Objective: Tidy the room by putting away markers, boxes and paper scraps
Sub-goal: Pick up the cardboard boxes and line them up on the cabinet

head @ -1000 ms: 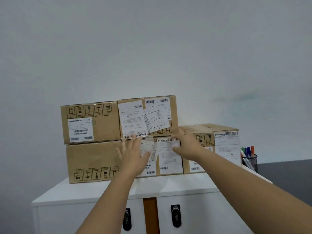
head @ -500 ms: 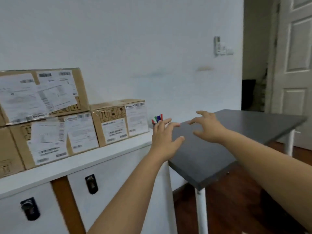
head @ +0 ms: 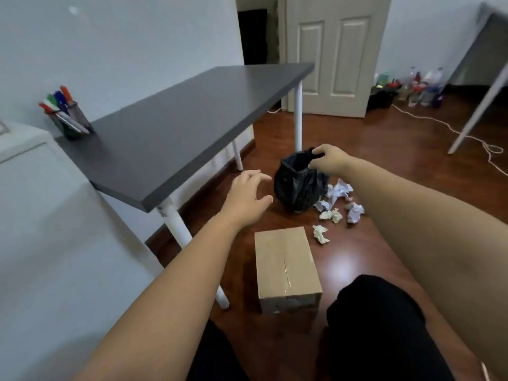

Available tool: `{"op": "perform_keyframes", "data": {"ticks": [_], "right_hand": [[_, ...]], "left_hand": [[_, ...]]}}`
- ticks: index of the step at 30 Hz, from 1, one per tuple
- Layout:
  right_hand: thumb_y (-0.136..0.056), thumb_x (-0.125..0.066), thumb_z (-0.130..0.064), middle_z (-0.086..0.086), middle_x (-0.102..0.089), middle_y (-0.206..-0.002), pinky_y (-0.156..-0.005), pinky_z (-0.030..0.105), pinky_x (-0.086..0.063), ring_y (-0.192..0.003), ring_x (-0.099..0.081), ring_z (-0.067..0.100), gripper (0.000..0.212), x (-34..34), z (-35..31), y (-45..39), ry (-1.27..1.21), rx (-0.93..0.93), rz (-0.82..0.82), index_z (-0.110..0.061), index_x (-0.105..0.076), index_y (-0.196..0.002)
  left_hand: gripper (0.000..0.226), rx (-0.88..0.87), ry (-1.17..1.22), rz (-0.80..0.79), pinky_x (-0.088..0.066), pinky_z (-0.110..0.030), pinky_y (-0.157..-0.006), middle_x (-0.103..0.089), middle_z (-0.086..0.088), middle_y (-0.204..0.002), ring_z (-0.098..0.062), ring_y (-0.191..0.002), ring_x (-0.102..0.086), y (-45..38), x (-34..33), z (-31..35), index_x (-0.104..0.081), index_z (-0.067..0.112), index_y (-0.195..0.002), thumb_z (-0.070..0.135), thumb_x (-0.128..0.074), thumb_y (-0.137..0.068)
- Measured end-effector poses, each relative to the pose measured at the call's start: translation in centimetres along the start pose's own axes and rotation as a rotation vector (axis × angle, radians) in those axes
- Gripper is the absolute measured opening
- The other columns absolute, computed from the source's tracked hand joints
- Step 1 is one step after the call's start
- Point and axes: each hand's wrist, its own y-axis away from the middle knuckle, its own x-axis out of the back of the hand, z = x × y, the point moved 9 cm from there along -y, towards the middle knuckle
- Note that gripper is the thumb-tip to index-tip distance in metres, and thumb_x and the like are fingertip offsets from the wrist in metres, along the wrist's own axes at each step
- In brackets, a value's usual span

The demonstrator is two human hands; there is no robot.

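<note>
Wooden floor (head: pixel 357 149): right hand (head: pixel 328 160) seemingly pinching black bag (head: pixel 295 185).

- The dark desk (head: pixel 192 111) overhangs on the left; its white legs (head: pixel 176 224) stand just beside the cardboard box (head: pixel 286 268).
- Bare wooden floor (head: pixel 384 149) lies open to the right, past the black bag (head: pixel 297 185).
- Crumpled paper scraps (head: pixel 338 204) crowd the bag's right side.
- Between box and bag, the floor is bare.
</note>
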Motion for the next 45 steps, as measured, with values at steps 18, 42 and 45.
{"op": "perform_keyframes", "data": {"ticks": [18,42,45], "right_hand": [[-0.091,-0.061,-0.020,0.018,-0.059,-0.124,-0.081,0.033,-0.045,-0.111,-0.058,0.032,0.039,-26.6,26.3,0.5,0.082,-0.555,-0.415,0.003,-0.059,-0.123],[-0.089,-0.051,-0.009,0.009,-0.057,-0.081,-0.064,0.022,-0.042,-0.074,-0.051,0.022,0.018,-30.5,32.6,-2.8,-0.581,-0.758,0.042,-0.004,-0.069,-0.088],[-0.091,-0.054,-0.022,-0.001,-0.058,-0.073,-0.061,0.029,-0.038,-0.065,-0.050,0.014,0.020,-26.0,28.8,-3.9,-0.779,-0.747,0.180,-0.015,-0.064,-0.075]], "left_hand": [[0.050,0.706,0.172,-0.639,-0.043,-0.027,-0.082,-0.056,-0.004,-0.136,-0.019,-0.112,-0.056,7.2,-27.9,-22.3,-0.048,0.020,-0.140,0.032,-0.061,-0.093],[0.061,1.297,0.811,-0.196,-0.048,-0.037,-0.084,-0.054,-0.005,-0.130,-0.025,-0.110,-0.055,6.1,-37.0,-27.1,-0.062,0.015,-0.121,0.039,-0.069,-0.066],[0.082,1.141,0.905,0.008,-0.052,-0.031,-0.062,-0.054,-0.011,-0.132,-0.027,-0.105,-0.064,2.0,-32.2,-24.8,-0.059,0.020,-0.131,0.049,-0.069,-0.056]]}}
